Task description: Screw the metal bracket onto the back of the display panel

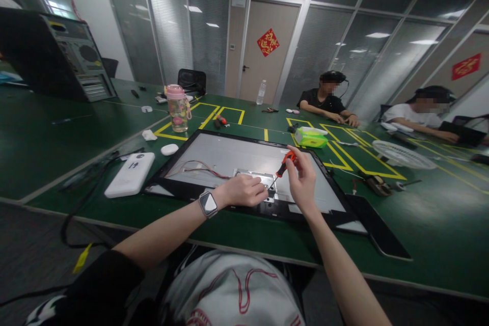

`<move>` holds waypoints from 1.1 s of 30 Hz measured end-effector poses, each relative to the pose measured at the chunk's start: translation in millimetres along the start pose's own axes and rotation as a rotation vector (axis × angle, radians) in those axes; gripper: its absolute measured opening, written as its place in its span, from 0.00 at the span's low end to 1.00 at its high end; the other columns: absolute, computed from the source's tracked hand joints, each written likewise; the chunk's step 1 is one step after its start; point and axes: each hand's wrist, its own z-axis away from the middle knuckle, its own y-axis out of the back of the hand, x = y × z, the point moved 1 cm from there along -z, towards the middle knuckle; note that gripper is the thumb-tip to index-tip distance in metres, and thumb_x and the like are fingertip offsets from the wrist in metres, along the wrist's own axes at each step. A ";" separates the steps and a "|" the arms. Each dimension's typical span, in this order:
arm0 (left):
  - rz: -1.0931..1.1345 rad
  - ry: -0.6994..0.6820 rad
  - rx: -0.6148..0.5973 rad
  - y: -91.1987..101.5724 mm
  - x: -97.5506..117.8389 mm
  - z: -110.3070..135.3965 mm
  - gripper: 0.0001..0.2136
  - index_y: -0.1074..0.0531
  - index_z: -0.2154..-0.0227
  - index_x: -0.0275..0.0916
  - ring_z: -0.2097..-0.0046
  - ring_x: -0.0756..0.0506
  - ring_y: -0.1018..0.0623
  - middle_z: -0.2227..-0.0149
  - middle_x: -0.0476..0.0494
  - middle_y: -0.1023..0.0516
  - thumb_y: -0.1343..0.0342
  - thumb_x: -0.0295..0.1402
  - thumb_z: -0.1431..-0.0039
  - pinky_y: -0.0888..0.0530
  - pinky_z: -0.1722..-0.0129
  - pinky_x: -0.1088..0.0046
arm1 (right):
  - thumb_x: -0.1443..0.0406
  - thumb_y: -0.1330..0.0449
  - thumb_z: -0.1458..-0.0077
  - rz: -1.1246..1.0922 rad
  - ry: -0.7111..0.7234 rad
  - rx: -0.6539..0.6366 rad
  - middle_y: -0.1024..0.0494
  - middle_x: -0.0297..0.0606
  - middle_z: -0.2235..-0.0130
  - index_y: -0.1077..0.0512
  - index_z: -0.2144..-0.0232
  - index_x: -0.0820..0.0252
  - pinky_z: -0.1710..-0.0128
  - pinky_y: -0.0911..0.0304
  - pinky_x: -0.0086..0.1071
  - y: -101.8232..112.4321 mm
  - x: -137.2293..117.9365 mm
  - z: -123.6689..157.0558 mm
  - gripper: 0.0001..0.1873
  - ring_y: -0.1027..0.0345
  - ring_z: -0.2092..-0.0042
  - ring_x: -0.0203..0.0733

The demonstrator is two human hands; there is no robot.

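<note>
My right hand [303, 178] grips a red and black screwdriver [281, 167] by its handle. The screwdriver tilts, its thin shaft pointing down to a metal bracket [273, 181] on the back of a flat display panel [214, 150]. Close to the tip, my left hand [246, 190] is closed, fingers curled together low over the bracket's near edge. What those fingers hold, if anything, is hidden. Thin red and dark wires [206, 168] run across the panel's grey back to the left of the bracket. The panel lies flat in its black frame on the green table.
Left of the panel are a white power bank-like block [130, 175], a white oval case [169, 150] and a pink-lidded bottle [178, 112]. Beyond it sits a green tissue pack [310, 137]. A black slab [378, 226] lies right. Two people sit across the table; a computer case [57, 56] stands far left.
</note>
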 end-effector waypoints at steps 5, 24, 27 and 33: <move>0.024 -0.035 0.021 1.2 1.0 -0.8 0.11 0.31 0.72 0.37 0.74 0.50 0.31 0.77 0.46 0.30 0.55 0.23 0.36 0.37 0.78 0.74 | 0.64 0.47 0.39 -0.006 -0.004 -0.001 0.31 0.38 0.64 0.31 0.48 0.56 0.62 0.39 0.36 -0.9 0.0 0.3 0.17 0.37 0.64 0.40; 1.717 1.635 0.667 -26.5 -58.2 25.7 0.08 0.30 0.66 0.35 0.84 0.56 0.46 0.82 0.56 0.39 0.47 0.30 0.50 0.51 0.85 0.80 | 0.65 0.47 0.39 -0.021 -0.018 -0.019 0.31 0.38 0.65 0.31 0.49 0.57 0.61 0.38 0.35 0.9 -0.1 0.7 0.16 0.36 0.64 0.39; 1.900 1.657 0.679 -27.1 -62.6 29.2 0.08 0.30 0.67 0.35 0.84 0.56 0.47 0.82 0.57 0.42 0.47 0.32 0.50 0.51 0.85 0.80 | 0.65 0.47 0.39 -0.030 -0.014 -0.022 0.31 0.38 0.64 0.31 0.49 0.57 0.62 0.38 0.35 1.0 -0.5 0.7 0.17 0.36 0.64 0.39; 1.060 1.230 0.275 -19.9 -44.5 22.0 0.12 0.31 0.79 0.35 0.81 0.54 0.42 0.84 0.54 0.42 0.50 0.34 0.44 0.46 0.79 0.77 | 0.65 0.47 0.39 -0.027 -0.011 -0.022 0.30 0.39 0.63 0.31 0.48 0.56 0.61 0.38 0.36 0.8 0.6 0.8 0.17 0.36 0.62 0.40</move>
